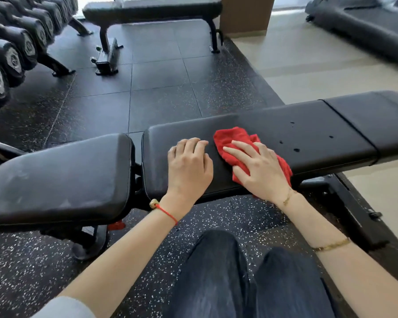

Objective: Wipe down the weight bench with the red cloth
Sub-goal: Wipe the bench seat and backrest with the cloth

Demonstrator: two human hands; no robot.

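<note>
Red cloth (230, 140) sits bunched under my right hand (260, 171), fingers spread flat and pressing it onto the black vinyl, not pinching. Left hand (189, 166) rests just beside it, fingers lightly curled on the pad, holding nothing, bracing I think. Cloth is on the middle section of the weight bench (308, 138), near its front edge.

Step, as I judge it: mid-wipe on the centre pad. Dark droplets (296, 150) lie right of the cloth, well apart from it, so next move probably a sweep right w/ steady downward pressure to catch them.

Edges: near edge of the tabletop is right under my wrist; cloth overhangs it a bit, could slip off. Seam (352, 129) to the right section, gap (137, 157) to the left seat pad (62, 175). Far side opens onto the floor (161, 95); plenty of room. Dumbbell rack (14, 51) far left, second bench (152, 8) far back, both clear of my reach.
</note>
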